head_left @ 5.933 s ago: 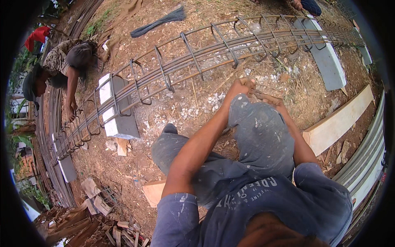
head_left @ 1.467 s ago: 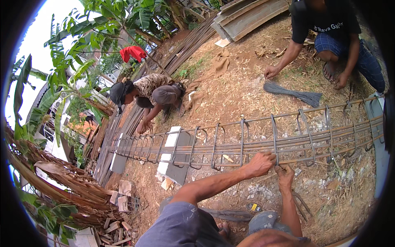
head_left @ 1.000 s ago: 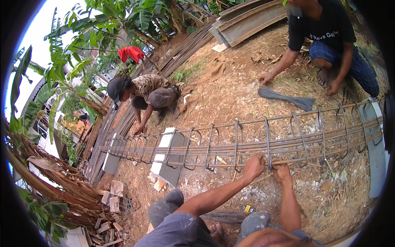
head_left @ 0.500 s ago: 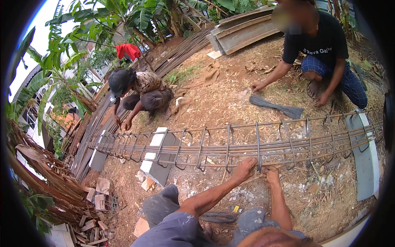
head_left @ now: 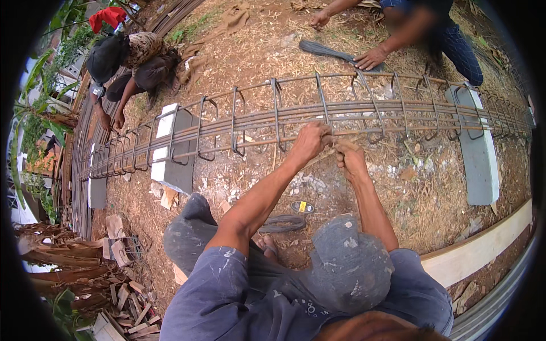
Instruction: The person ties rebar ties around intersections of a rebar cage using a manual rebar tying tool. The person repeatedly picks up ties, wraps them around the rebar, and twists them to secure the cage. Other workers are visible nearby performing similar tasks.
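Firstly, the cage (head_left: 301, 115) lies just beyond your fingers, its long axis running left to right across your front; your left hand is the nearer to it.

From the left: a co-worker's hand (head_left: 119, 120) is at the cage's far-left stretch. The left block (head_left: 183, 149) bears the bars, its top face white, its side smooth and grey. The coil (head_left: 284, 228) of thin dark wire lies on the straw-strewn soil, the oval case (head_left: 302, 207) just beyond it. Your left hand (head_left: 311, 140) is at the near bar, fingers curled; whether they grasp it, you cannot tell from this view. A squared stirrup (head_left: 322, 96) rises just beyond. Your right hand (head_left: 351, 159) sits just below the bar, fingers bent inward; what they hold, if anything, is unclear. The right block (head_left: 478, 170) matches the left. Nearer you lies a pale, straight-edged plank (head_left: 483, 246). The bars are round, brown and rusted; the stirrups are greyer.
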The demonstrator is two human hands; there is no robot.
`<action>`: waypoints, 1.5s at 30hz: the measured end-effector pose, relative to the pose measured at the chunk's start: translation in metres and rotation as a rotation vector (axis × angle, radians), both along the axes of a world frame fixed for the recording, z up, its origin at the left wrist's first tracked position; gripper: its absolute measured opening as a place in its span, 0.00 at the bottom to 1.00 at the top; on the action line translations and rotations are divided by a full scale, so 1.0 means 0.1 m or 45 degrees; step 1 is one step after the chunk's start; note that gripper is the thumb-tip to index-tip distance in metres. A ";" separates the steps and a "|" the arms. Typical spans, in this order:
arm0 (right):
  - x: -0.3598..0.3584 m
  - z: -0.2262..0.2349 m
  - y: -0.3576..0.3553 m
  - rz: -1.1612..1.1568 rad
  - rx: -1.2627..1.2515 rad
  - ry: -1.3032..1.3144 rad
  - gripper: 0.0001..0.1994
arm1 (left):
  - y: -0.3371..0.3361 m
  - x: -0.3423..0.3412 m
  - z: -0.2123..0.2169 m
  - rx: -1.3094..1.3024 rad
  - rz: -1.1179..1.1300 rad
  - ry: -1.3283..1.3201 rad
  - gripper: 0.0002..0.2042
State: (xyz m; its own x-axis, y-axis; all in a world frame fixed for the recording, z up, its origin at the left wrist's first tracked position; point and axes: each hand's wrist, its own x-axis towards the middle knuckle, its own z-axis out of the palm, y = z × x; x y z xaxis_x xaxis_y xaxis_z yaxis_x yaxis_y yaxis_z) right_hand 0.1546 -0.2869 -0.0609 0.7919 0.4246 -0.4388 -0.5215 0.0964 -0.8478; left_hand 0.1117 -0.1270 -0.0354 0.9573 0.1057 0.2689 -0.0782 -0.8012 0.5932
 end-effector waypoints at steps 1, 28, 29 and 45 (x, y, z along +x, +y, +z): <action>-0.09 0.05 -0.03 0.005 -0.026 0.039 0.10 | 0.05 -0.04 -0.16 -0.105 0.005 -0.046 0.09; 0.19 0.31 -0.26 0.561 -0.248 0.124 0.23 | 0.07 0.01 -0.22 -0.475 0.020 -0.142 0.07; 0.06 0.30 -0.31 0.453 -0.094 0.257 0.26 | 0.13 -0.03 -0.21 -0.434 -0.018 -0.186 0.09; -0.30 -0.97 -1.70 1.269 -1.729 -0.848 0.30 | 0.18 0.05 -0.37 0.109 -0.079 0.194 0.16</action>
State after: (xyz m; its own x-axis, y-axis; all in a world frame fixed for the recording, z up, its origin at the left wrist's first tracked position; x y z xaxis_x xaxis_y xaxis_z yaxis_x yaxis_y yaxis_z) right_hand 0.1247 -0.4571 -0.1577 0.6613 0.4539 -0.5973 0.4787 -0.8683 -0.1298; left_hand 0.1168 -0.1091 -0.0722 0.9917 0.0279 0.1256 -0.0436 -0.8456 0.5321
